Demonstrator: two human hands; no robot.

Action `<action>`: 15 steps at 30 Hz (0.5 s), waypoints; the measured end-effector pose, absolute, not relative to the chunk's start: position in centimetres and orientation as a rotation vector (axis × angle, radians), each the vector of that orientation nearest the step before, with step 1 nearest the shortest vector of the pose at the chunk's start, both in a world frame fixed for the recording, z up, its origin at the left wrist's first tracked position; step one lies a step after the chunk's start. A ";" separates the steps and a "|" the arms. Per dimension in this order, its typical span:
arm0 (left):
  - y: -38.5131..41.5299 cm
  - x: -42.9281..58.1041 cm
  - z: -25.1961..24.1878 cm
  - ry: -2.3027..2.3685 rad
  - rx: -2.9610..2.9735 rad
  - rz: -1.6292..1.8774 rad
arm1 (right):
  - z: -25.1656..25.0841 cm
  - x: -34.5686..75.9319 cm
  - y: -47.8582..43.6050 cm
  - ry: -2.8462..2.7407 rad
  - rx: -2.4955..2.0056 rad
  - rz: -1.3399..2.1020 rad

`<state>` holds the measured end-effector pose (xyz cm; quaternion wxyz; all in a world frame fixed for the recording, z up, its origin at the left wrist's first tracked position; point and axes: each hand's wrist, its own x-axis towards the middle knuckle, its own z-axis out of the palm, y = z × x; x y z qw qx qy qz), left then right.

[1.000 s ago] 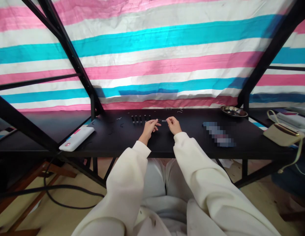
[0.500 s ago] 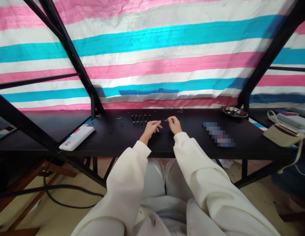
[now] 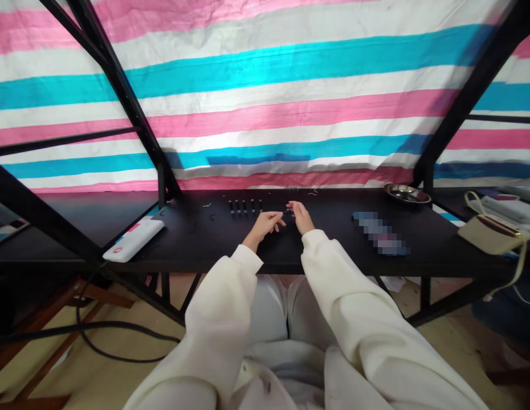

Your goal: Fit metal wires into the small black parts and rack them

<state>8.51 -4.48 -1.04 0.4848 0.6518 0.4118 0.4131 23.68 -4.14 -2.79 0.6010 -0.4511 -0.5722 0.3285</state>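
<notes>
My left hand (image 3: 265,224) is closed, its thumb and forefinger pinching a small dark slim stick (image 3: 286,212) that points to the right. Beside the stick's right end is my right hand (image 3: 301,216), fingers stretched out and apart. Whether a right fingertip touches the stick I cannot tell. Just beyond my left hand, several short black tubes (image 3: 244,206) with pale near ends are lined up in a row on the black table (image 3: 316,253).
A white box-like device (image 3: 134,240) lies at left, a pixelated flat object (image 3: 380,233) at right. Behind that sits a shiny metal dish (image 3: 407,194). A cream bag (image 3: 493,234) is at the far right. White scraps (image 3: 313,192) lie along the back edge, before a striped sheet (image 3: 290,108).
The fingers of my right hand have opened from a pinch on the stick's right end and stretched out. My left hand has shifted slightly right, still pinching the stick.
</notes>
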 end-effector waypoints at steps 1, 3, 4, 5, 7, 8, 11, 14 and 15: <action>-4.5 8.5 -1.0 0.997 1.596 0.985 | -2.8 23.6 -4.1 -1.316 -1.029 0.812; -4.6 8.6 -1.0 0.996 1.603 0.971 | -2.8 23.5 -4.1 -1.303 -1.001 0.914; -4.6 8.6 -1.0 0.999 1.602 0.973 | -2.8 23.5 -4.0 -1.306 -0.995 0.955; -4.6 8.6 -1.0 1.003 1.600 0.976 | -2.9 23.5 -4.0 -1.315 -0.995 0.987; -4.7 8.6 -1.0 1.007 1.593 0.980 | -3.1 23.6 -3.9 -1.335 -1.002 1.025; -4.7 8.6 -1.0 1.007 1.590 0.981 | -3.2 23.6 -3.8 -1.346 -1.006 1.036; -4.8 8.6 -1.0 1.002 1.580 0.988 | -3.6 23.9 -3.5 -1.391 -1.031 1.053; -4.9 8.6 -0.9 1.005 1.574 0.992 | -3.9 24.1 -3.3 -1.437 -1.100 1.035; -5.0 8.6 -0.8 1.007 1.572 0.993 | -3.9 24.2 -3.3 -1.454 -1.119 1.024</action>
